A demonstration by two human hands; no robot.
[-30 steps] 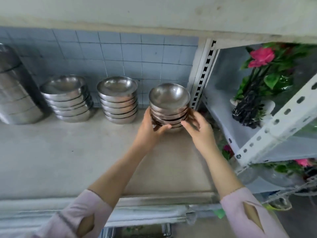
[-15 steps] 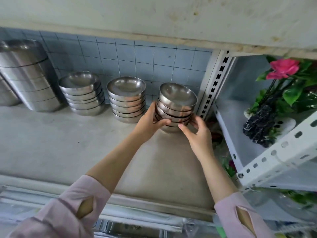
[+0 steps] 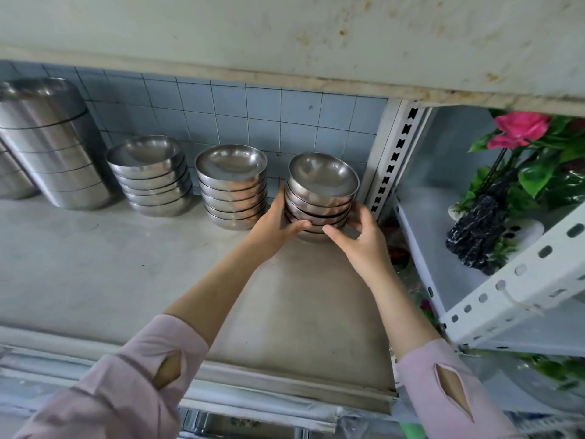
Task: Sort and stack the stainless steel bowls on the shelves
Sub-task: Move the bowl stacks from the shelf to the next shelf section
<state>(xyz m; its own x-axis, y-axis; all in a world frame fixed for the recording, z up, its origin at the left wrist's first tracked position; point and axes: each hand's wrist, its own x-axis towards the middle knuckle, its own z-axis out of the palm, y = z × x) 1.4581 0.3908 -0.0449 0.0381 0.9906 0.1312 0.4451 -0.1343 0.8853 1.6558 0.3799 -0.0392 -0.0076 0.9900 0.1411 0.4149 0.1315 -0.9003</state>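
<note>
Sleeves: I see pink sleeves (image 3: 120, 384) on both forearms at the near edge, each with a diamond cut-out.
Shelf: the grey concrete shelf (image 3: 95, 274) carries everything; its front lip runs just beyond my sleeves.
Left hand: my left hand (image 3: 275, 224) presses against the left side of the held bowl stack (image 3: 319, 198), thumb across its lower front.
Right hand: my right hand (image 3: 364, 239) cups the right side of the same stack, thumb tip near the left thumb.
Grip: both hands are clamped on the stack between them.
Held stack: about five stainless steel bowls nested, tilted slightly toward me, at the shelf's right end just beside the white slotted upright (image 3: 395, 166). I cannot tell whether its base touches the shelf.
Middle stack: six or so bowls (image 3: 232, 188) just left of my left hand.
Left stack: another bowl stack (image 3: 152, 177) beside it.
Far left: tall stacked steel containers (image 3: 53, 144).
Back: blue tiled wall (image 3: 253, 115).
Right rack: artificial pink flower (image 3: 519, 128) with green leaves on a white rack shelf.
</note>
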